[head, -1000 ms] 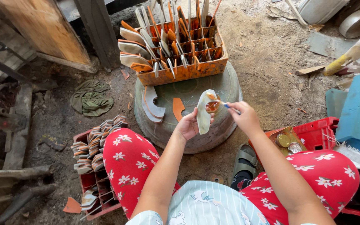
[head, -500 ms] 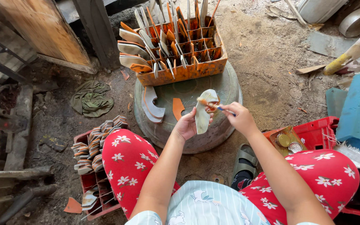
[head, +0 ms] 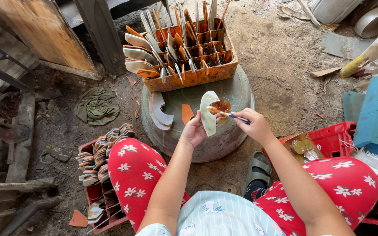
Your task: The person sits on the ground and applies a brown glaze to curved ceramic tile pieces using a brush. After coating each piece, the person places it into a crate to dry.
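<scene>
Upturned basin (head: 237, 94) centre. Crate (head: 189, 76) on its far edge, pieces (head: 154, 43) standing in it. Cut soles (head: 160, 114) on the basin, left part. Hands (head: 224, 124) over its near side, holding a sole (head: 207, 114) and brush (head: 235, 116). Second crate (head: 99, 192) near left. Rag (head: 95, 107) on the ground, left. Tins (head: 302, 148) right.

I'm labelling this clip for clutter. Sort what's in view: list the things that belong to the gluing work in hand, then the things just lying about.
In use:
- pale shoe sole, held in left hand
- small brush, in right hand
- orange crate of coated soles
- upturned metal basin as work surface
- red crate of stacked pieces

Lying about:
- green rag
- sandal
- blue foam block
- metal bowl
</scene>
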